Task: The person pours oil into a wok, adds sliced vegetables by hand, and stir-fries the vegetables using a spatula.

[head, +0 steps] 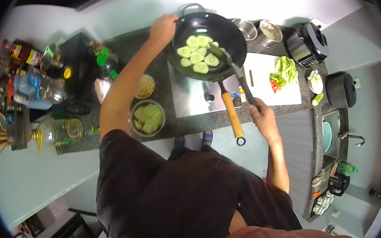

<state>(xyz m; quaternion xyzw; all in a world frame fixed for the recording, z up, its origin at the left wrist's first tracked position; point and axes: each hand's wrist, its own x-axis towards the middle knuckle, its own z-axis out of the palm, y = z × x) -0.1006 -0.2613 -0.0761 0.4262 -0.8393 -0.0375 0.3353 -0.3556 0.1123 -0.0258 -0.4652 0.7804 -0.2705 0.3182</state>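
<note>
A black wok [230,36] sits over the steel-topped cooktop [192,101], its wooden handle [233,115] pointing towards me. Pale green cucumber slices [198,53] lie in the wok, mostly left of its middle. My left hand [164,28] grips the wok's upper left rim, beside the metal loop handle [192,7]. In my right hand [263,117] is the dark handle of a spatula [239,74]; its blade rests among the slices. Near my left forearm stand a steel bowl of more pale green slices [149,119] and a small bowl of chopped yellowish pieces [146,86].
Right of the cooktop, a white cutting board [263,91] holds cut greens [285,70] and red pieces [276,86]. Steel pots [245,29] and an electric pressure cooker [307,44] stand behind. Bottles and an oil jug [61,130] crowd the left. The sink [331,133] is far right.
</note>
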